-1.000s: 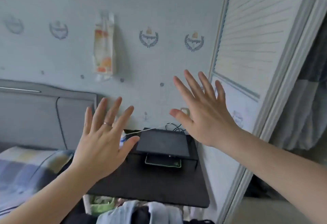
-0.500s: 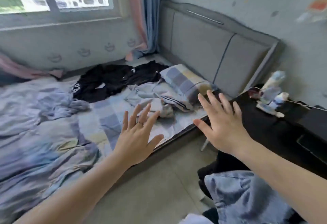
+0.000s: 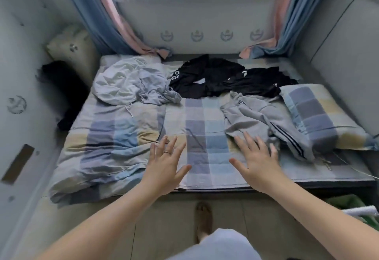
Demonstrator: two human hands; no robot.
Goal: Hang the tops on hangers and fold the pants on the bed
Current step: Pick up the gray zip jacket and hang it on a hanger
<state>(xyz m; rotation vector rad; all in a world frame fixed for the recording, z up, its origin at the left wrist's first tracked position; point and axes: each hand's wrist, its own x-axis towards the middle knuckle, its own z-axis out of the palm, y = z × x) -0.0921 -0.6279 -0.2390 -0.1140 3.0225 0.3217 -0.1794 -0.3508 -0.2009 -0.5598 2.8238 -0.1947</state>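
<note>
Bed sheet (image 3: pixel 196 120): lying flat and quilted, showing blue, grey and cream checks, bunching into soft wrinkles toward the left edge.
Grey pants (image 3: pixel 262 120): lying crumpled on the right half of the bed in soft jersey, showing dark side stripes, touching the pillow's near corner.
Black garments (image 3: pixel 225 79): sprawling in a dark matte heap across the far side of the bed, under the window, showing small white prints.
Pale garment (image 3: pixel 127 81): lying rumpled on the far left, thin and creased, trailing a drawcord onto the sheet.
Left hand (image 3: pixel 164 163): hovering over the near edge of the bed, fingers spreading straight, gripping nothing, wearing a ring (image 3: pixel 167 152), staying well apart from the grey pants.
Right hand (image 3: pixel 256 163): reaching out with fingers straight and splayed, gripping nothing; fingertips (image 3: pixel 248 138) overlapping the near hem of the grey pants, blurring too much to tell contact.
Pillow (image 3: pixel 320 116): resting in matching checks against the padded grey headboard (image 3: pixel 348 58).
Curtains (image 3: pixel 106 19): hanging in blue and pink folds, pooling onto the far bed corners.
Foot (image 3: pixel 203 218): standing in a sandal on the pale floor beside the bed.
</note>
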